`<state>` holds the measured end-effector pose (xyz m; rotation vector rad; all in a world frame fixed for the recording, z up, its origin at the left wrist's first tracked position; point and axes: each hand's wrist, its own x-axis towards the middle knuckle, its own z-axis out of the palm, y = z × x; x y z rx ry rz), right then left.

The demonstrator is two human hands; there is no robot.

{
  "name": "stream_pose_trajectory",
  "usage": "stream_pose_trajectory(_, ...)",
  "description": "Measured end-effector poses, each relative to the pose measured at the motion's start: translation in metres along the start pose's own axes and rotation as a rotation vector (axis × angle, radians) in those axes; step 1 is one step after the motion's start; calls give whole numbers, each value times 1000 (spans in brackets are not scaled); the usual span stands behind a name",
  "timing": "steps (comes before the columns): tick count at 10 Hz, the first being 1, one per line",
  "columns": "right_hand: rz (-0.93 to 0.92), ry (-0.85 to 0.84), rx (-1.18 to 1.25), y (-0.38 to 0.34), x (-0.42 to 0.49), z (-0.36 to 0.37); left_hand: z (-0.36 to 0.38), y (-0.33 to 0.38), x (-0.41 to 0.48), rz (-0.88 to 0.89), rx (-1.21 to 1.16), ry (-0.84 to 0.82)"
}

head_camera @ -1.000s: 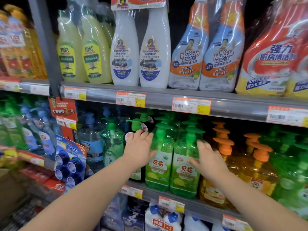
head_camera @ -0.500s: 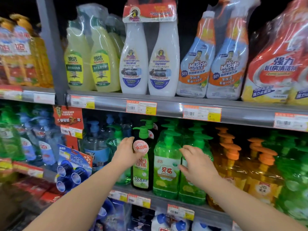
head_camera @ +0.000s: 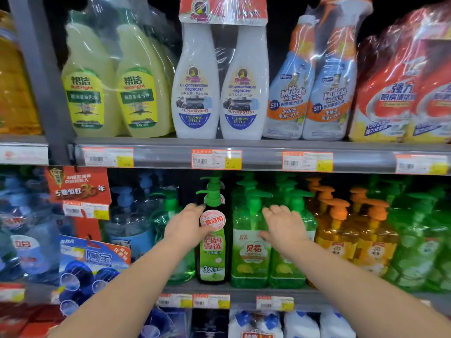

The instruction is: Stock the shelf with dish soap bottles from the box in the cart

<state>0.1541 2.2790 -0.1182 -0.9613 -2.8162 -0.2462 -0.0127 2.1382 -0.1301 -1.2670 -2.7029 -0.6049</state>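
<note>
My left hand holds the shoulder of a dark green pump bottle with a round pink sticker, standing upright at the front of the middle shelf. Fingers curl behind its left side and the thumb lies by the sticker. Right of it stand two light green dish soap pump bottles. My right hand rests with spread fingers on the upper fronts of these two bottles. The cart and the box are out of view.
Orange pump bottles and more green ones fill the shelf to the right. Clear blue bottles and a hanging blue pack are to the left. Spray cleaners line the upper shelf, whose rail carries price tags.
My left hand slid off the front of the dark green bottle to its left side, uncovering the label. My right hand shifted left onto the light green bottles.
</note>
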Motion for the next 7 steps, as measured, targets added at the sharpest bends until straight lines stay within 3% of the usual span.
stream_pose_trajectory(5, 161, -35, -51, -18, -5, 0, 1, -5, 1, 78, 2, -34)
stream_pose_trajectory(6, 236, 73, 59, -25, -25, -3, -7, -4, 2, 63, -84, -92)
stream_pose_trajectory(7, 189, 76, 114, -31, -73, 21, -13, -5, -6, 58, -196, -79)
